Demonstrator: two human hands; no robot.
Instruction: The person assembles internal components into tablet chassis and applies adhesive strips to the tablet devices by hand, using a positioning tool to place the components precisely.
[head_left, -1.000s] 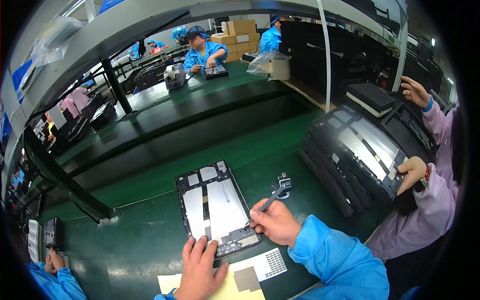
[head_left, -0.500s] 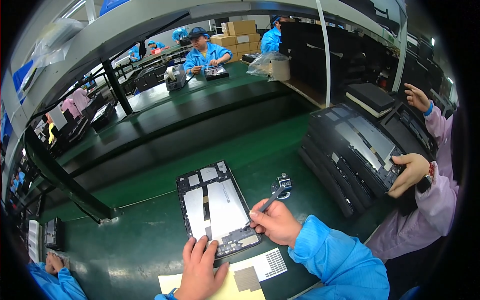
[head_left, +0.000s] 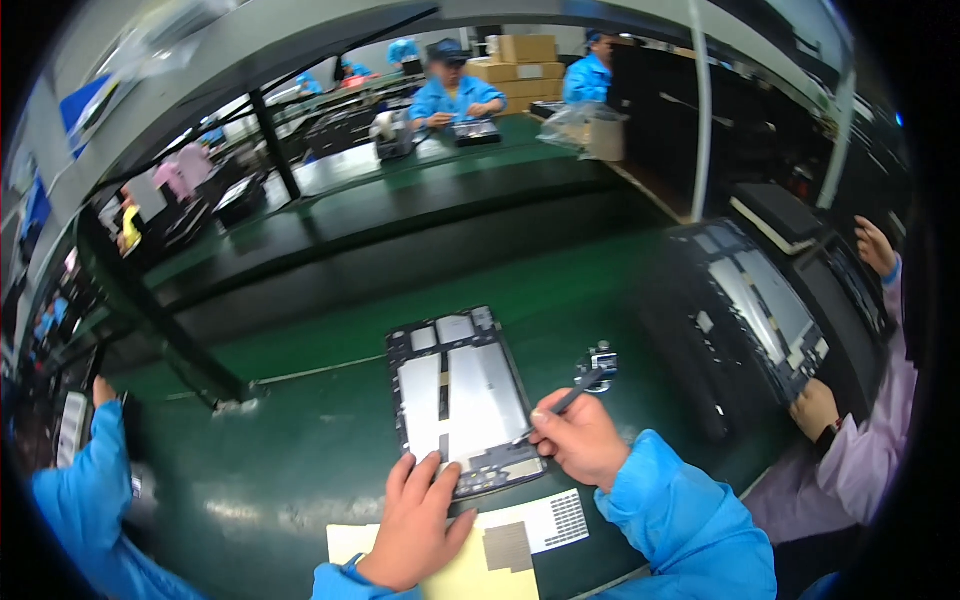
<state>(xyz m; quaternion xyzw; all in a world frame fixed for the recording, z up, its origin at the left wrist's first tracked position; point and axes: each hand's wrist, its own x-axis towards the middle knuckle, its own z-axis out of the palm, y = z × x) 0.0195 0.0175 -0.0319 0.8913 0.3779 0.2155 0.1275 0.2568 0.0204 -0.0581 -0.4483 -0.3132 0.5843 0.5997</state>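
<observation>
Tablet (head_left: 475,405), internals exposed: flat on green bench (head_left: 290,440) | left hand (head_left: 418,520): spread, gripping nothing, resting on lower edge | right hand (head_left: 585,443): pinching slim dark tool (head_left: 577,391), tip at lower right | step (judged): fine corner work | next: seems to call for steady bracing, light touch

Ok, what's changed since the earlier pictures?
The view has swung left, so the scene sits further right. The left co-worker's hand has reached forward along the green bench; the right co-worker's lower hand has shifted nearer at the device stack. Unchanged: your left hand rests on the open tablet's near edge; your right hand holds the dark tool.
</observation>
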